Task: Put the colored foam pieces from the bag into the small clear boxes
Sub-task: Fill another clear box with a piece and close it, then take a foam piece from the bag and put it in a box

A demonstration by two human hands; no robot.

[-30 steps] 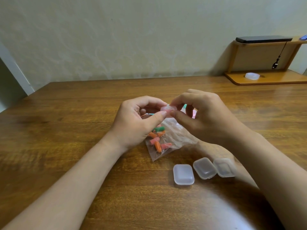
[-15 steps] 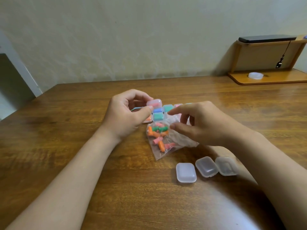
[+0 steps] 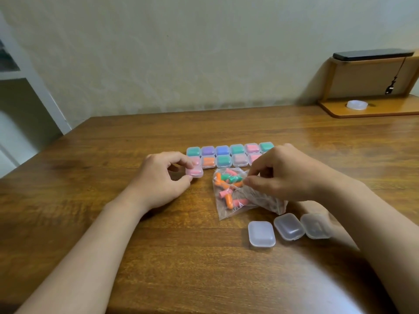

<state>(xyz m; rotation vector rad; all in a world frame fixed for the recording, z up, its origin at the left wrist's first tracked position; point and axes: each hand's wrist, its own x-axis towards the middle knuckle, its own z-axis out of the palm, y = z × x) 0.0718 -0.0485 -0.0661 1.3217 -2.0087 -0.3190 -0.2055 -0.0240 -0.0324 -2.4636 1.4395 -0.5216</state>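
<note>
The fingers (image 3: 181,160) of the left hand (image 3: 158,180) pinch a closed small box (image 3: 194,172) of pink foam at the near-left end of two rows of filled boxes (image 3: 229,155). The right hand (image 3: 281,175) pinches the mouth of the bag (image 3: 256,200), which lies on the worktop (image 3: 90,177) and holds orange, pink and green foam pieces (image 3: 226,184). Three empty boxes (image 3: 261,234) wait nearby, so the task looks mostly done. No writing is readable.
</note>
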